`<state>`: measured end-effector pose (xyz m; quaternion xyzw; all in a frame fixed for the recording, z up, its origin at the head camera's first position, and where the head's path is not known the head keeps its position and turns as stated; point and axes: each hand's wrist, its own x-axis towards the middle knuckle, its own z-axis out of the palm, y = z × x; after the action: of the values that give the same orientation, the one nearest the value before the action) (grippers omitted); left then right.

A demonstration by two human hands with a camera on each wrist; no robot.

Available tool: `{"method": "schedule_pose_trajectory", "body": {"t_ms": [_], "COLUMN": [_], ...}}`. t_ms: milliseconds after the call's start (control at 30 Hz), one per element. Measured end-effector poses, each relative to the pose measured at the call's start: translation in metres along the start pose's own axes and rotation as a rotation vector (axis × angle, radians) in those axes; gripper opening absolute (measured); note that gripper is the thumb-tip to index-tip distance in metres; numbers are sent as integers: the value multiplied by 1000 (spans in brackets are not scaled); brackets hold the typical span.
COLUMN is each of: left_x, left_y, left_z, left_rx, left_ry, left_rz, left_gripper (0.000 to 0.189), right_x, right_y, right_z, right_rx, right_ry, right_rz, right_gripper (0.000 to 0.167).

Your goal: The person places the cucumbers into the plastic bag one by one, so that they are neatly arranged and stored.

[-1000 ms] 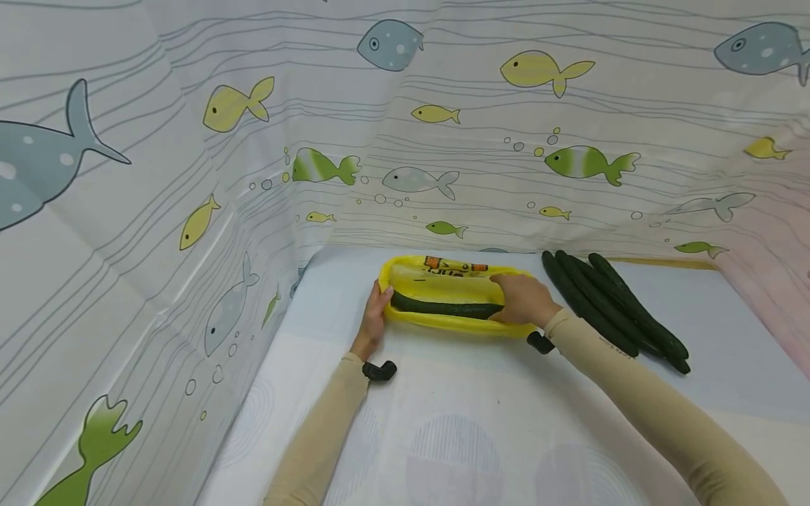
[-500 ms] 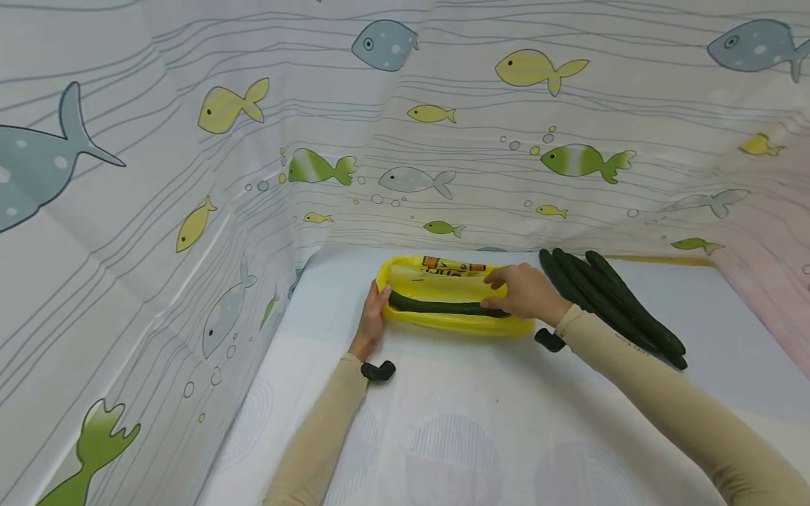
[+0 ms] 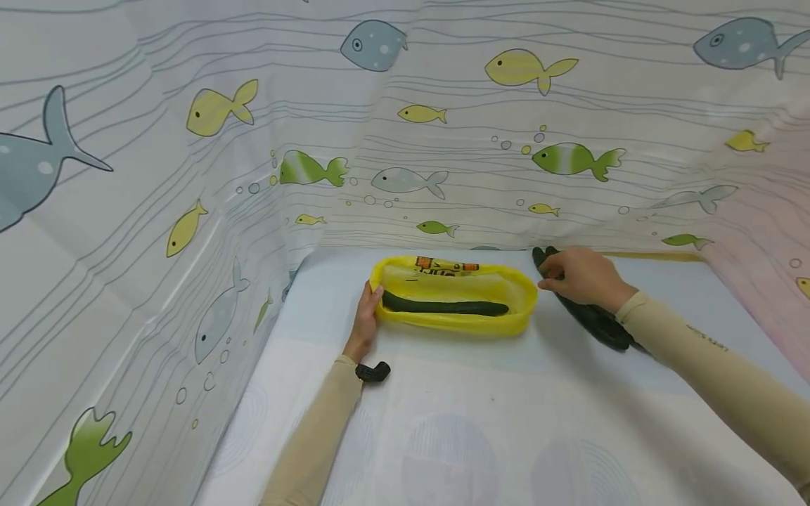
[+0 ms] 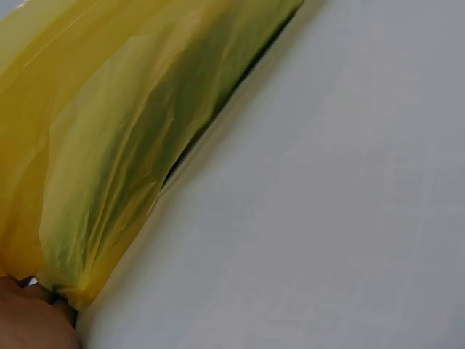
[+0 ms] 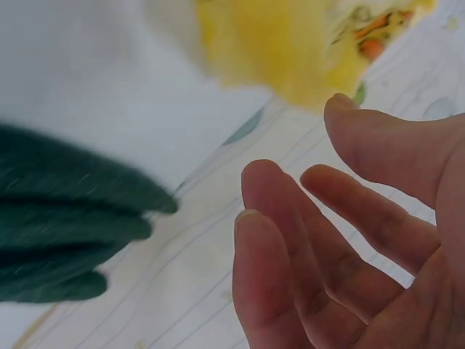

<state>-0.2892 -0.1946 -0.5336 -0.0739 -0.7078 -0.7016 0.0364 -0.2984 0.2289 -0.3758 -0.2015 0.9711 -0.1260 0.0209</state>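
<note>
A yellow plastic bag (image 3: 468, 324) lies on the table with its mouth spread wide, printed with orange and black. Inside it one long dark green cucumber (image 3: 443, 307) lies along the near side. At the bag's left end my left hand (image 3: 364, 322) grips the rim, thumb over the edge; the left wrist view shows the bag's gathered plastic (image 4: 94, 240) beside that hand. My right hand (image 3: 585, 279) is over several cucumbers (image 3: 598, 327) right of the bag and partly hides them. In the right wrist view its fingers (image 5: 261, 276) are loosely bent, holding nothing, apart from the cucumber ends (image 5: 80, 196).
The white table (image 3: 443, 400) carries a pale pattern of circles. A fish-printed curtain (image 3: 405, 140) stands behind the table and along its left side. A black wrist camera (image 3: 373, 372) sits at my left wrist.
My right hand has let go of the cucumber, left the bag and moved right over the other cucumbers. The cucumber stays in the bag. My left hand keeps its hold on the rim.
</note>
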Motion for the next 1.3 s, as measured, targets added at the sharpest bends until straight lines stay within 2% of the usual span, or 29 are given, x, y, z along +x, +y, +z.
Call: {"method": "schedule_pose_trajectory", "body": {"t_ms": [200,433,667,933,1133,1300], "left_x": [0,-3,-2,-1,0,-1], "left_y": [-2,-2,1,3,1,0], "left_z": [1,-1,-4,-4,-4,0], "left_rx": [-17,-26,-28,-33,-39,-45], "left_ry": [8,11,7,1,11,9], "left_rz": [10,5,24,-3,-32,-60], "left_gripper": [65,65,63,62,64,66], "right_x": [-23,-57,-87,-111,-118,-123], "right_y": [42,85,119,137,139,141], "right_z": [-3,-3,12,33,45,52], "right_rx": [-26,-65,-45,5,16,9], "right_ry": [-15,-89,-112,-53,34,98], "right_rz": [33,125,161,172,182,183], "right_gripper": [45,58,67,61,61,55]}}
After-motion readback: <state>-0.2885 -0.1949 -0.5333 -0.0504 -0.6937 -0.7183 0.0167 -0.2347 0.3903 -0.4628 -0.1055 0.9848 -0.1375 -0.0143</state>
